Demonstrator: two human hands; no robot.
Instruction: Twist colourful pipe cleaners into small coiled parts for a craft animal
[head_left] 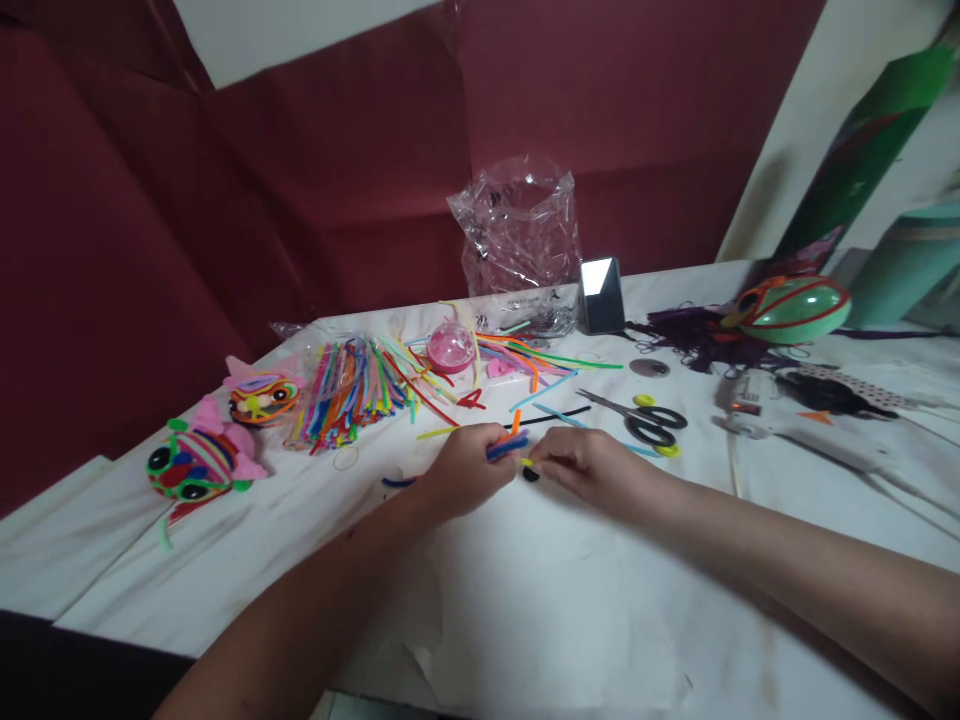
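My left hand (474,466) is closed around a short bundle of pipe cleaners (507,447) in blue, purple and orange, their ends sticking out past the thumb. Close beside it, my right hand (581,468) pinches at a small yellow-and-black piece (530,472) between the two hands. Its exact kind is too small to make out. Black-handled scissors (651,425) lie partly open beyond my right wrist, with yellow coils (643,400) next to them. Loose pipe cleaners (561,416) in black and light blue lie just behind my hands.
A heap of colourful pipe cleaners (352,395) and two decorated fish figures (201,460) stand at the left. Farther back are a pink ball (451,347), a clear plastic bag (521,240) and a phone (602,297). A glue gun (817,440) with cables and a green balloon (799,310) lie right.
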